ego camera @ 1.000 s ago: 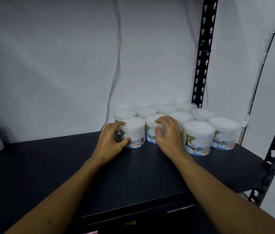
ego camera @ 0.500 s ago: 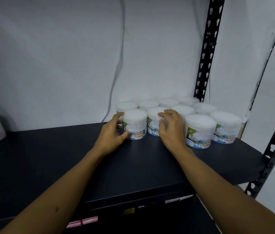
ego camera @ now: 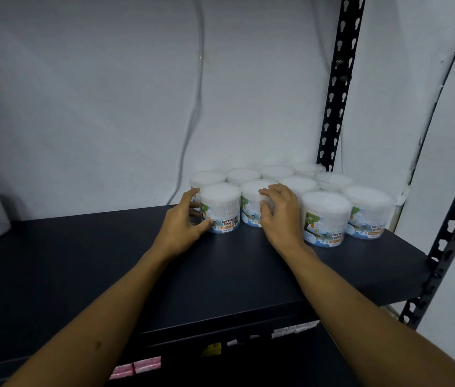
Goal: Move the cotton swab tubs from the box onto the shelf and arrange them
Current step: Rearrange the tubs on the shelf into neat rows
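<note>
Clear plastic cotton swab tubs (ego camera: 324, 216) stand in a tight cluster at the back right of the dark shelf (ego camera: 109, 269), near the white wall (ego camera: 109, 107) and the slotted black upright (ego camera: 335, 88). No box shows in this view, so I judge I am on the arranging part. My left hand (ego camera: 181, 226) curls round the front-left tub (ego camera: 220, 208), thumb low on its label and fingers wrapped behind its left side. My right hand (ego camera: 279, 216) grips the neighbouring tub (ego camera: 253, 205), fingers curled over its rim and front. These two sit touching each other, a little further back than the two front tubs on the right

To do this well I would slide both tubs together along the shelf, not lift them, keeping my pressure low on their walls so they stay upright. They look light and top-heavy with packed swabs, so a push near the lid could tip one into the row behind. I would bring the fronts level with the right-hand pair, labels facing out, and close any gap sideways
</note>
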`<state>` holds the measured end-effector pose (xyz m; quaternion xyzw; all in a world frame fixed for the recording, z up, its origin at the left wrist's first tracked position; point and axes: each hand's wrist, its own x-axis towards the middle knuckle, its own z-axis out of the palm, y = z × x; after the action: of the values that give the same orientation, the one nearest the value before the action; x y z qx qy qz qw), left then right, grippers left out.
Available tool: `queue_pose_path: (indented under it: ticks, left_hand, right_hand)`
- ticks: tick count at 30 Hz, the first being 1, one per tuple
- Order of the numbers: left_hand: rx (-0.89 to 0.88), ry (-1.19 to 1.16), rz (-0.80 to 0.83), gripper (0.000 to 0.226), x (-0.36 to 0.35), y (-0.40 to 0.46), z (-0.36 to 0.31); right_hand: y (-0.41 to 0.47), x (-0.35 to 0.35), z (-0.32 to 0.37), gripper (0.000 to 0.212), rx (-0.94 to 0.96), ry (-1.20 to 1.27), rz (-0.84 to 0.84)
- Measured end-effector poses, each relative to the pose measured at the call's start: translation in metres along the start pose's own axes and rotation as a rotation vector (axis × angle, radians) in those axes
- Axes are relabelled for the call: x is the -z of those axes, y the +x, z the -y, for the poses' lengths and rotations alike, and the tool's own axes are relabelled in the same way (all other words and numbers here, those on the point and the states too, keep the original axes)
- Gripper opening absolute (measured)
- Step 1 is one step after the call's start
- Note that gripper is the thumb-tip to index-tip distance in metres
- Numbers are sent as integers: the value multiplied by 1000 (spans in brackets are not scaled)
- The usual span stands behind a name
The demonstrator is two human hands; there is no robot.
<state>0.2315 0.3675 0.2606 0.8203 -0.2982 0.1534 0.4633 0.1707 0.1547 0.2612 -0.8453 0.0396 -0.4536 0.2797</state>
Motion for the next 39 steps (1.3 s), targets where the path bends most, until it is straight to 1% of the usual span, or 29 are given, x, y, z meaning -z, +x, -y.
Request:
queue_pose_path:
  ticks: [24,34,37,39]
  left_hand:
    - [-7,-2,-7,74,1,-1,0]
    - [3,12,-3,75,1,-1,-1]
    - [23,5,0,76,2,-1,-1]
    - [53,-7,-9,76,4,-3,-1]
  right_hand:
    - [1,1,0,25,10,7,-9]
    - [1,3,1,23,3,57,-2]
    - [-2,3,4,26,-12,81,12]
    - [-3,4,7,29,-32,83,-9]
